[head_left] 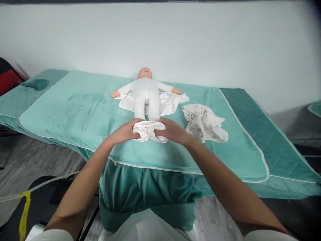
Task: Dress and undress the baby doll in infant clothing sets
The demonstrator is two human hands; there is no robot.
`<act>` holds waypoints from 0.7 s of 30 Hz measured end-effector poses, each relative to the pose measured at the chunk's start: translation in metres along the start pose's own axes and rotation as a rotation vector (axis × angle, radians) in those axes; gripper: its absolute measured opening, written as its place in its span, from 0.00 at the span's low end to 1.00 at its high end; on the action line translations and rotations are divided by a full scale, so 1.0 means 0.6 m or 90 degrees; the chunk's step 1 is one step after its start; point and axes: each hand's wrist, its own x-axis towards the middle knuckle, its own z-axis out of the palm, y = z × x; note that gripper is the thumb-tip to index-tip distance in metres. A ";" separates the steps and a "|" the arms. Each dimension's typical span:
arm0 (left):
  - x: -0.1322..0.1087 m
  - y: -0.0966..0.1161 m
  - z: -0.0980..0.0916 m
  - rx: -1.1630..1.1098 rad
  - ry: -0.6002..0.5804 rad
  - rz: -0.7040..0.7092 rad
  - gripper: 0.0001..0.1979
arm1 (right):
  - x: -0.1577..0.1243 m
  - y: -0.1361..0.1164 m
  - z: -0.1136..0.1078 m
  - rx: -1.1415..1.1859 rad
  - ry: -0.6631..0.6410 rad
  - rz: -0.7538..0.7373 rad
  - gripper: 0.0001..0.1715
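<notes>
A baby doll (146,88) with a white cloth body lies on its back on the green padded bed, arms spread and legs toward me. Spread under its torso and arms is a white baby garment (169,102). At the doll's feet, my left hand (126,131) and my right hand (174,130) grip the two sides of a bunched white baby garment (147,130). The doll's feet are hidden behind this gathered cloth. Right of my right hand lies a crumpled white patterned garment (204,122), apart from the doll.
A light green mat (75,107) with white piping covers most of the bed (265,130), which stands against a white wall. A small dark green cloth piece (35,84) lies at the far left. A black chair (47,204) and a pale cable with yellow tape (24,214) are at lower left.
</notes>
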 end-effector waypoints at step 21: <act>-0.047 0.199 -0.125 0.213 -0.510 0.029 0.24 | -0.040 -0.253 -0.123 -0.582 -0.444 -0.165 0.13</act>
